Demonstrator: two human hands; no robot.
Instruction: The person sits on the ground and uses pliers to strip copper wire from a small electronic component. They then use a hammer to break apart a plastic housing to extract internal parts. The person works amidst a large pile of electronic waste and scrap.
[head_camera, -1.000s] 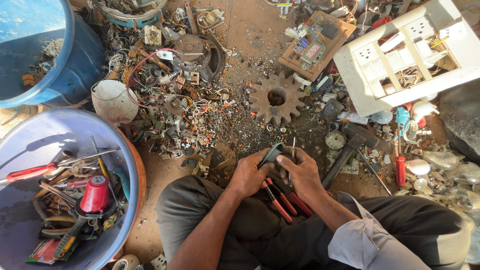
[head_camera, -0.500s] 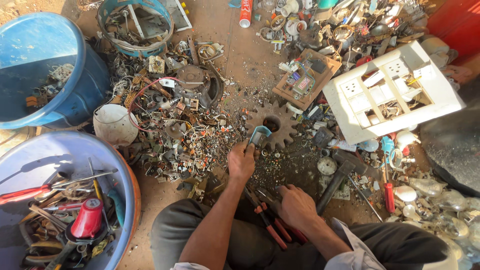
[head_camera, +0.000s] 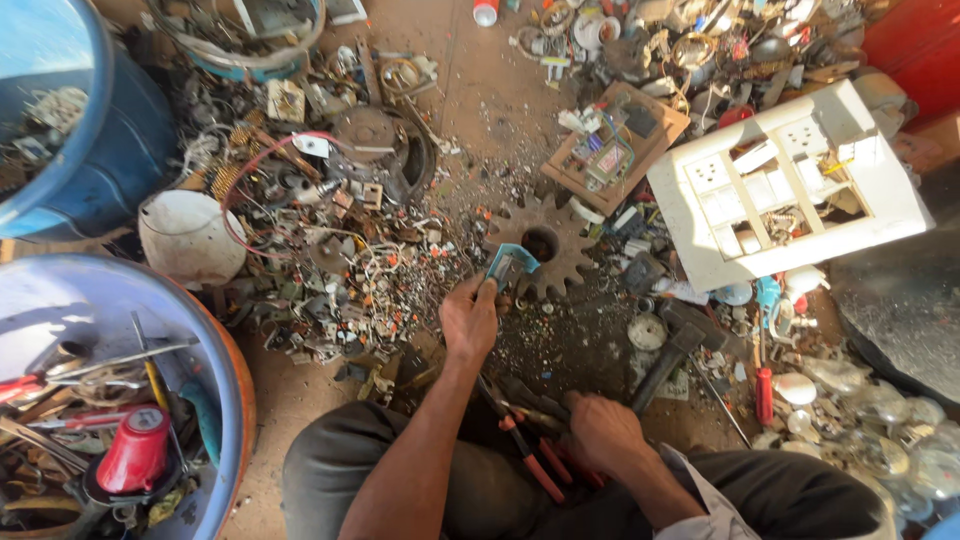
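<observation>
Between left fingers, blue part

Left hand holds blue part beside gear; right hand on pliers.

One large rusty toothed metal gear, one white plastic switch panel, one hammer, two blue plastic tubs, two bare hands.

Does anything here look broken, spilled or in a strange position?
Yes. The white switch panel lies tilted on the ground with open slots and loose parts showing inside. Small scrap and wires are scattered over the dirt, not in the tubs. The left hand holds a small blue-grey part by the big rusty gear.
</observation>
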